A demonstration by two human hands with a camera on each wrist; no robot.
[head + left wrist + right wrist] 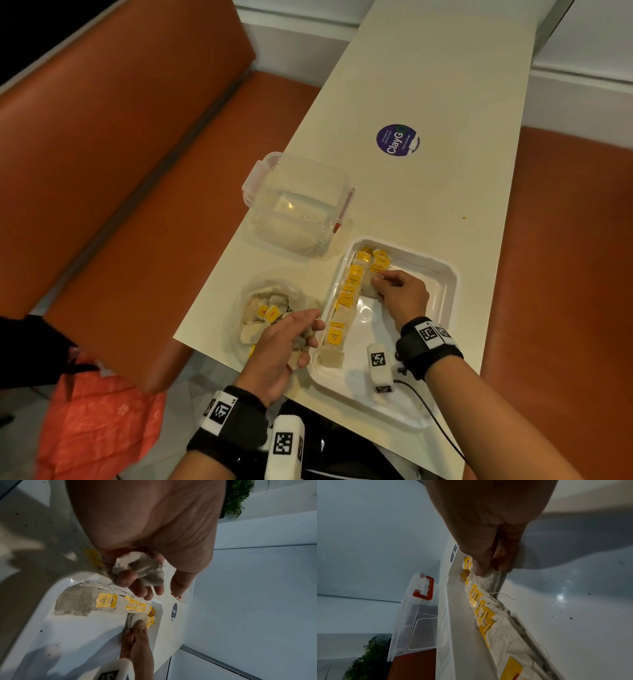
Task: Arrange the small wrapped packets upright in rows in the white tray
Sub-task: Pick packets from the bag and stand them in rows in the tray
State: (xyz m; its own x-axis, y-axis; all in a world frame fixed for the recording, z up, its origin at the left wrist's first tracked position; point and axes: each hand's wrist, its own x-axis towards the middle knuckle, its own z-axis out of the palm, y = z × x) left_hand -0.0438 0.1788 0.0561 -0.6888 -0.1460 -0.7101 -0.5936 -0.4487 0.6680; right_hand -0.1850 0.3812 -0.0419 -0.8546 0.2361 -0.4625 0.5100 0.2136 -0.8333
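Observation:
A white tray [445, 284] sits at the near end of the table. Along its left wall stands a row of grey packets with yellow tags [346, 301]; a short second row [378, 262] begins at the far end. My right hand [399, 291] pinches a packet [135, 621] at the near end of that second row, seen close in the right wrist view [486, 577]. My left hand [291, 339] hovers at the tray's left rim, fingers curled round several crumpled packets [142, 568]. Loose packets [270, 315] lie heaped in a clear bag left of the tray.
A clear plastic lidded box [298, 202] with red clips stands beyond the bag. A round purple sticker [397, 139] marks the table farther off. Orange bench seats [137, 171] flank the narrow table. A cable [428, 404] runs over the tray's near rim.

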